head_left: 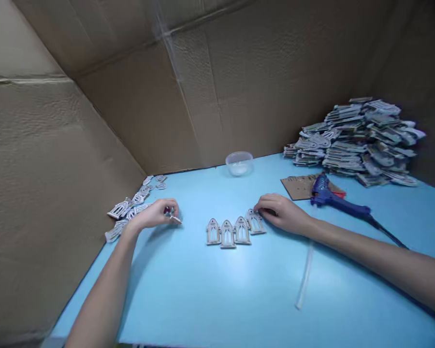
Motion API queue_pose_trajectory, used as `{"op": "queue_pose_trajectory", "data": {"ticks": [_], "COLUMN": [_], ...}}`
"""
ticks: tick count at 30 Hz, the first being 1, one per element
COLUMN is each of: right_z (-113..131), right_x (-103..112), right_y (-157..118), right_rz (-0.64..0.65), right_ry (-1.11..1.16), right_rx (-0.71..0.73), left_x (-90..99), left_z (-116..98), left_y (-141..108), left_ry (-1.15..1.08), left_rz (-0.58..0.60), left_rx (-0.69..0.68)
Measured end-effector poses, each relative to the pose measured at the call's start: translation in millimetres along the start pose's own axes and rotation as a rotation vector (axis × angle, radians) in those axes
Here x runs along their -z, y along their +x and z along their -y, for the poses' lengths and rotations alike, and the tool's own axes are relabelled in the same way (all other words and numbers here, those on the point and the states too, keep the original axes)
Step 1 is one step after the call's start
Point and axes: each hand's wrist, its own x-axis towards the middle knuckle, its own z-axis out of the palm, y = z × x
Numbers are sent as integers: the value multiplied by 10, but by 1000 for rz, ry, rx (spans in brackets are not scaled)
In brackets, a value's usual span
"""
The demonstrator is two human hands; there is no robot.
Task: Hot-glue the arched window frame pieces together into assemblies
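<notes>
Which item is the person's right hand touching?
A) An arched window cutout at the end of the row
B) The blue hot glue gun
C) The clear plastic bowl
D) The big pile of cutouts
A. The fingers of the right hand rest against the arched window cutout at the right end of the row.

"How many arched window cutouts (235,232) sit between your hands?"
"You have four, in one row."
"And around your right hand (284,214)?"
"You have one glue gun (329,195), one cardboard sheet (299,187), one glue stick (305,275)."
"Beside your left hand (151,214)?"
"One loose pile (136,198), too many to count."
</notes>
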Motion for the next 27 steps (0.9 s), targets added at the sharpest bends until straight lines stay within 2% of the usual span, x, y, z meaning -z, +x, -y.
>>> {"op": "queue_pose_trajectory", "data": {"ticks": [4, 7, 15, 19, 21, 22, 25, 26, 27], "right_z": [18, 14, -44, 7, 54, 72, 55, 20, -28], "right_x": [22, 18, -19, -14, 33, 74, 272, 357, 447], "right_y": [-3, 4, 27, 33, 28, 29, 103, 169, 262], "right_rz": [2, 6, -16, -49, -93, -161, -506, -592, -606], "right_ry": [6, 8, 11, 64, 107, 148, 285, 296, 254], "right_rx": [21, 33, 31, 49, 56, 33, -180, -263, -325], "left_x": [-79, -144, -222, -255, -321, -372, -589, -667, -739], "left_z": [-262, -374, -388, -399, -370, -338, -189, -135, -88], "left_y": [-21, -27, 65, 109, 175, 225, 420, 488, 550], "left_ry": [-43, -67, -134, -202, -275, -322, -474, -513, -548], "left_rz": [128, 214, 225, 203, 114, 25, -407, -537, -629], "left_rx": [-60, -81, -151, -191, -209, -214, -175, -145, -113]}}
